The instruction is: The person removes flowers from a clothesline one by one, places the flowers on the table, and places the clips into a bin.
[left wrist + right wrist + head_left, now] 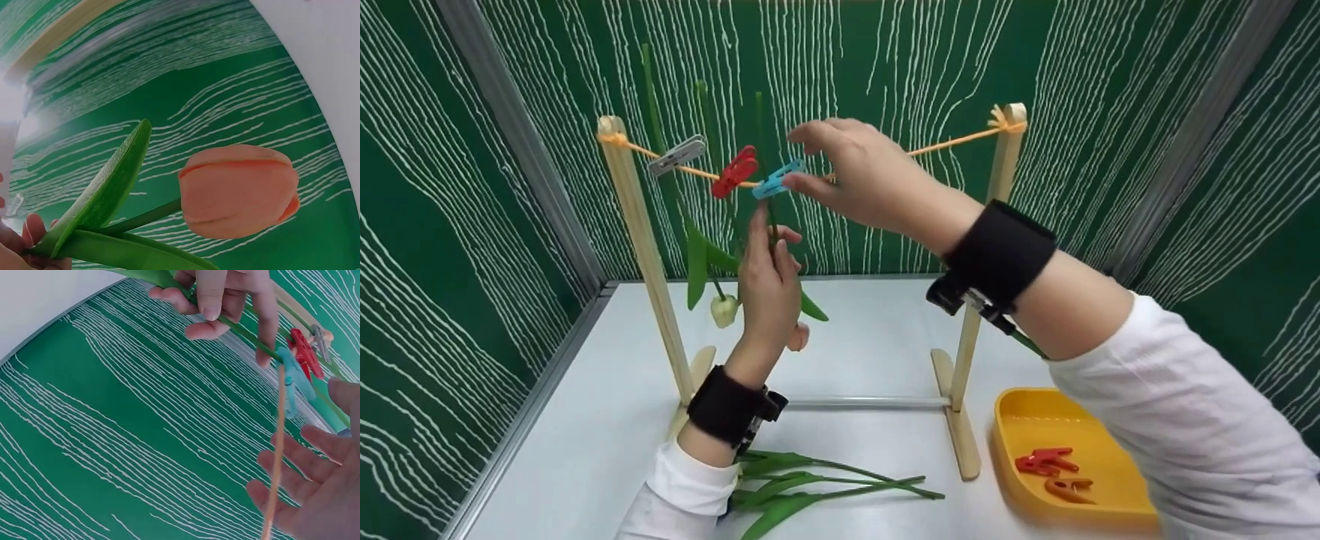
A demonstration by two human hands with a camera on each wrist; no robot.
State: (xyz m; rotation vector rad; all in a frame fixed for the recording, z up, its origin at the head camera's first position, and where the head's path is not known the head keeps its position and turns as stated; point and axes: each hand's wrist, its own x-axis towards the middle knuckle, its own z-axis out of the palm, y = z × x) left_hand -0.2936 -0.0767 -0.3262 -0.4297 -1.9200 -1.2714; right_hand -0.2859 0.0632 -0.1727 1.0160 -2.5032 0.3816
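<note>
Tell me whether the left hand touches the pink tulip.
Touching: the left wrist view shows the left hand holding the pink tulip at the base of its leaves.

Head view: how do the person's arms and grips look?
Left sleeve and right sleeve: white. Left wristband and right wristband: black, each carrying a small dark unit. Apparently a thin green cable leaves the right one. Left grip and right grip: gloveless.

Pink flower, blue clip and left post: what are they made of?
Pink flower: maybe foam or soft plastic, since its surface looks matte and even; I can't tell which. Blue clip: probably plastic, smooth and one bright colour all over. Left post: likely bare wood, pale tan and dull.
</note>
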